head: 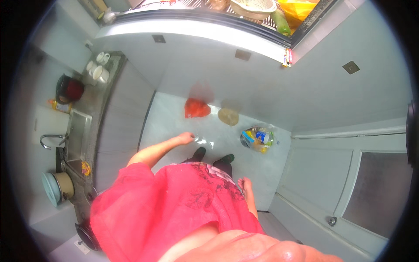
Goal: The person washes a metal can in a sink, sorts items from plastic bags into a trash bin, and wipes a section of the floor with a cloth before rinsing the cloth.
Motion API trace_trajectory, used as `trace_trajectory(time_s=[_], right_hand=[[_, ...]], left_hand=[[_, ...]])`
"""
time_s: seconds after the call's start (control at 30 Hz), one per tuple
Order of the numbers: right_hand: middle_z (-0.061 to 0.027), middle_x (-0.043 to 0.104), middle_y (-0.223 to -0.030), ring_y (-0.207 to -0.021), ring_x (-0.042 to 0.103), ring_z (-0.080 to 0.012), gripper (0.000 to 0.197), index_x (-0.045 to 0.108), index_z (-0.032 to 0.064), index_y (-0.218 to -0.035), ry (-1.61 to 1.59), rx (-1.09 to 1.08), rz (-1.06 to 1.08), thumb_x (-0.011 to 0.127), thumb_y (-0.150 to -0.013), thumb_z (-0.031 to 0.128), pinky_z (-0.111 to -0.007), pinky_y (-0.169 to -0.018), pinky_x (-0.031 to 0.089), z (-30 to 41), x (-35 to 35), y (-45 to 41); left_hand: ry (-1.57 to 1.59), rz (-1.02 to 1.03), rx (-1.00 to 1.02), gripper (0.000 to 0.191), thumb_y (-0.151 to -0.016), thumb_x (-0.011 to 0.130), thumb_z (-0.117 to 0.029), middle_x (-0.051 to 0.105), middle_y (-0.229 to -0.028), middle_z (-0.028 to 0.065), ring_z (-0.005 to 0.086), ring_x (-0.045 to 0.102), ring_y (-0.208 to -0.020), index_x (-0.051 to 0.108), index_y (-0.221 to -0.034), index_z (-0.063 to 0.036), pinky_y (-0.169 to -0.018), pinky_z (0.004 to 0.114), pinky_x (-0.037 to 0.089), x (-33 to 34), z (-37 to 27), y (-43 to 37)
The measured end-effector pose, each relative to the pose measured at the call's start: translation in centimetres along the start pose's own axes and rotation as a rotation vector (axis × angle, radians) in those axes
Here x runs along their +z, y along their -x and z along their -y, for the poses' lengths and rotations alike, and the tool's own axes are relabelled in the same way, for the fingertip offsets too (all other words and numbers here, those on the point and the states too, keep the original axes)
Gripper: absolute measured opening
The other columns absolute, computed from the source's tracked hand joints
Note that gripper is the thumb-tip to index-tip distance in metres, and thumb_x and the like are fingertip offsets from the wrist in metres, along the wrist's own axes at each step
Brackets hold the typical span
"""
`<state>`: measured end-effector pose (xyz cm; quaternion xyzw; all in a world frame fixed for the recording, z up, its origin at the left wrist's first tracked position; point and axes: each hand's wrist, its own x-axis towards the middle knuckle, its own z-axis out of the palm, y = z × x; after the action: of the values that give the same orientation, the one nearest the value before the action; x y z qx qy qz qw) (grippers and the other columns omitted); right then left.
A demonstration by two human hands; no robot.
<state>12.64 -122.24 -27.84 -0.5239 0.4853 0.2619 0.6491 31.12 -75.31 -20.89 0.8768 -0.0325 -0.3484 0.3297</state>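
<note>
My left hand (186, 138) hangs out in front of me above the tiled floor (170, 124), fingers loosely curled, with no object visible in it. Bright patches of glare lie on the floor just past its fingertips. Close to my right hip is my right hand (245, 184), its fingers bent and the palm partly hidden. On the floor by the wall ahead sit a red plastic bag (197, 108) and a tan, roundish object (228, 116). Farther right stands a clear plastic bag (258, 139) full of colourful packaging. Neither hand touches these.
Along the left runs a counter with a sink (79, 131), a faucet (50, 137), white mugs (100, 74), a dark red kettle (70, 89) and a lidded pot (62, 188). A door (320, 177) is at right. Beyond the window ledge (196, 28) are a basket (252, 8) and a green vegetable (281, 23).
</note>
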Motion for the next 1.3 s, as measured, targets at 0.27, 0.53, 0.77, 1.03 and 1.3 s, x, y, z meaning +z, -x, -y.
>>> trace_trajectory(time_s=[0.27,0.53,0.77,1.03,1.3], right_hand=[[-0.0126,0.064,-0.090,-0.074,0.062,-0.0206,0.023,0.055,0.0030,-0.102,0.583,-0.236,0.089,0.046,-0.092,0.022,-0.033,-0.062,0.052,-5.6,-6.6,-4.4],[-0.0087,0.063,-0.078,-0.064,0.057,-0.0171,0.025,0.058,0.0035,-0.084,0.929,-0.391,0.117,0.046,-0.091,0.024,-0.034,-0.055,0.045,-3.7,-12.1,-1.6],[-0.0147,0.057,-0.069,-0.060,0.052,-0.0254,0.021,0.055,0.0027,-0.075,1.343,-0.574,0.188,0.045,-0.085,0.018,-0.041,-0.057,0.040,-5.7,-18.6,-3.5],[-0.0115,0.058,-0.075,-0.069,0.058,-0.0232,0.015,0.052,0.0041,-0.086,1.398,-0.789,0.235,0.047,-0.087,0.018,-0.038,-0.059,0.043,-4.7,-18.2,-3.2],[-0.0083,0.064,-0.090,-0.080,0.063,-0.0192,0.031,0.054,0.0057,-0.112,0.492,0.050,0.198,0.051,-0.091,0.028,-0.030,-0.068,0.052,0.2,-8.9,4.5]], left_hand=[[0.234,-0.265,-0.309,0.031,-0.078,0.051,-0.020,0.067,-0.090,0.0221,0.0357,0.065,-0.086,0.066,-0.097,-0.0008,-0.078,0.044,0.051,2.3,11.5,8.7],[0.508,-0.069,-0.768,0.024,-0.083,0.049,-0.022,0.064,-0.076,0.0153,0.0259,0.063,-0.064,0.062,-0.085,-0.0018,-0.053,0.041,0.049,13.2,15.2,18.2],[0.705,-0.118,-0.657,0.027,-0.085,0.051,-0.024,0.065,-0.085,0.0087,0.0200,0.060,-0.062,0.062,-0.100,-0.0052,-0.051,0.035,0.047,18.4,11.0,17.9],[0.764,-0.198,-0.551,0.033,-0.084,0.054,-0.022,0.064,-0.086,0.0066,0.0160,0.059,-0.066,0.060,-0.113,-0.0064,-0.053,0.032,0.046,17.0,5.2,16.6],[0.734,-0.248,-0.554,0.038,-0.084,0.055,-0.022,0.066,-0.091,0.0087,0.0167,0.062,-0.073,0.059,-0.117,-0.0037,-0.064,0.032,0.050,17.2,3.7,20.8]])
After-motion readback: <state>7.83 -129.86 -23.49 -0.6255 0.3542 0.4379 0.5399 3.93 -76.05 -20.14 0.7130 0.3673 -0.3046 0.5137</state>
